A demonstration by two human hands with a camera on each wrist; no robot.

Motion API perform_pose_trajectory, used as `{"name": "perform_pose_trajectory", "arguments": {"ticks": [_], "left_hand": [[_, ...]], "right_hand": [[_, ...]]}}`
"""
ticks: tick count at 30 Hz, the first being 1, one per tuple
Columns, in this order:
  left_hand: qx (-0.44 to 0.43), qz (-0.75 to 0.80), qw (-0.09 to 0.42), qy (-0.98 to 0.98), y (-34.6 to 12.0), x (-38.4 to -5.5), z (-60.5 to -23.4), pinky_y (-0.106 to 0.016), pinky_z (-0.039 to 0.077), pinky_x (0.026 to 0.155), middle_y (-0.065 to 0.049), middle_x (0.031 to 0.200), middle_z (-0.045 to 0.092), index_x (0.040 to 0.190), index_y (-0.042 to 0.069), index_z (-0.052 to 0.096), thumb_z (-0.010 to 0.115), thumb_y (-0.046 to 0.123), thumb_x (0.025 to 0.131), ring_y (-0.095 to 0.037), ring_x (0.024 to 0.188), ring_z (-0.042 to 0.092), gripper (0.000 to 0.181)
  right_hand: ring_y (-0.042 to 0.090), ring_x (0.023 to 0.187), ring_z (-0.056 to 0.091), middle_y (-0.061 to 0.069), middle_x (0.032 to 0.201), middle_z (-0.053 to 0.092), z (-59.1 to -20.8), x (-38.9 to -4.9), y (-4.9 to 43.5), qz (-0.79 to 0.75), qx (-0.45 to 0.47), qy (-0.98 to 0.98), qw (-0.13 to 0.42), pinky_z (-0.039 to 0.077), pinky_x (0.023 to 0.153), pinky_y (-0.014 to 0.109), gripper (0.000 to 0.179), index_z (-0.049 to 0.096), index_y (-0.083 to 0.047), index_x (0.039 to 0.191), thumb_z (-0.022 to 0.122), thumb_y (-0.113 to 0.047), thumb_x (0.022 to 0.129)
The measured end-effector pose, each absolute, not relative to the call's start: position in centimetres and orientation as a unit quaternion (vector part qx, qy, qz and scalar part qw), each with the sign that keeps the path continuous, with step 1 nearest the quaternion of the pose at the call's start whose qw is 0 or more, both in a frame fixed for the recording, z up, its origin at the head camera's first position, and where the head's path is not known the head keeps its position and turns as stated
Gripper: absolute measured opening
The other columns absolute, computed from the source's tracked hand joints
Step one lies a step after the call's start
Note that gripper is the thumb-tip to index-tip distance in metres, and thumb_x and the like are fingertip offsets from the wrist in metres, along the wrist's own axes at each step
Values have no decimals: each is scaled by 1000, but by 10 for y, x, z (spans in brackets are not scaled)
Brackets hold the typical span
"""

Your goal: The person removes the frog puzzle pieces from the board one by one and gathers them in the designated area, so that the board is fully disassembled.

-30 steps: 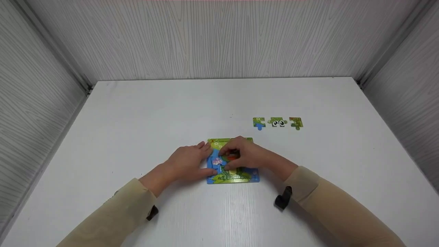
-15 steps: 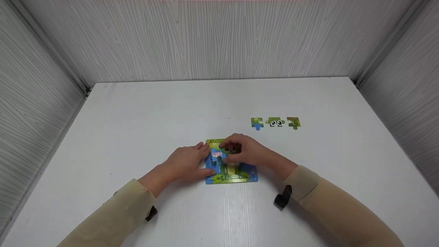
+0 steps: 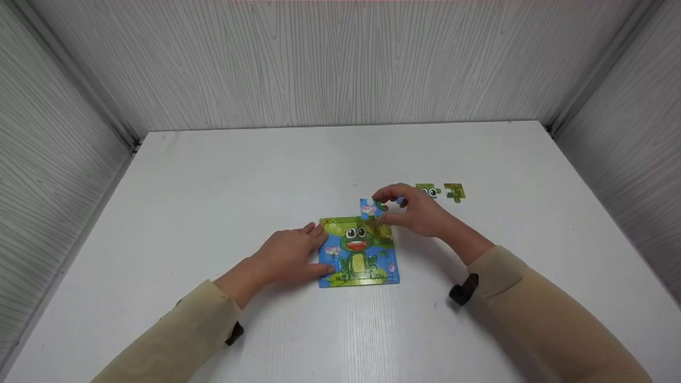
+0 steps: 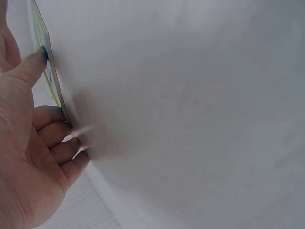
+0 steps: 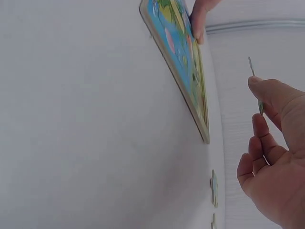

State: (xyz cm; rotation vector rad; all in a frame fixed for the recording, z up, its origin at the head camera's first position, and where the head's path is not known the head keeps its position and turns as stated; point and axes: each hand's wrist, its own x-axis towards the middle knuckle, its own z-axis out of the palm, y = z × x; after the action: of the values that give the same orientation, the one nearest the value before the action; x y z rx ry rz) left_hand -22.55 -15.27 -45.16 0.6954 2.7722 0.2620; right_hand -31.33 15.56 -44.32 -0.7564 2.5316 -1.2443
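Note:
A square frog puzzle board lies on the table in the head view, its printed frog picture in sight. My left hand rests at its left side; the thumb lies on the board and the straight fingers touch its edge, as the left wrist view also shows. Above the board's far edge, my right hand pinches a jigsaw piece between thumb and fingers. It is blue with a pink flower and some green. In the right wrist view this thin piece appears edge-on, raised off the table.
Beyond the right hand lie a jigsaw piece with cartoon eyes and a green and brown corner piece. Another piece beside them is mostly hidden by the right hand. White table surrounds everything, with wood-grain panels at the back and sides.
My right hand has lifted the flower piece off the board and carried it up and to the right, uncovering the frog picture. The left hand has stayed at the board's left edge.

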Motion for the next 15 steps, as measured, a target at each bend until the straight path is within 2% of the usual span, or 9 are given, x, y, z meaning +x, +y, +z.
{"name": "perform_pose_trajectory", "arguments": {"ticks": [8,15], "left_hand": [[243,89,134,957,-153,-225,-453,-51,41,119,-12,166,40,162,6,43,64,65,98,-30,156,35,89],[250,89,128,955,-154,-225,-453,-53,41,118,-13,166,41,161,6,44,64,64,99,-32,155,36,88]], "right_hand": [[27,123,56,3,133,68,-450,-325,190,-405,-232,878,108,44,102,48,47,68,-14,140,81,-25,96],[28,122,56,7,131,67,-458,-328,206,-409,-210,881,113,46,104,47,44,69,-11,137,81,-17,96]]}}
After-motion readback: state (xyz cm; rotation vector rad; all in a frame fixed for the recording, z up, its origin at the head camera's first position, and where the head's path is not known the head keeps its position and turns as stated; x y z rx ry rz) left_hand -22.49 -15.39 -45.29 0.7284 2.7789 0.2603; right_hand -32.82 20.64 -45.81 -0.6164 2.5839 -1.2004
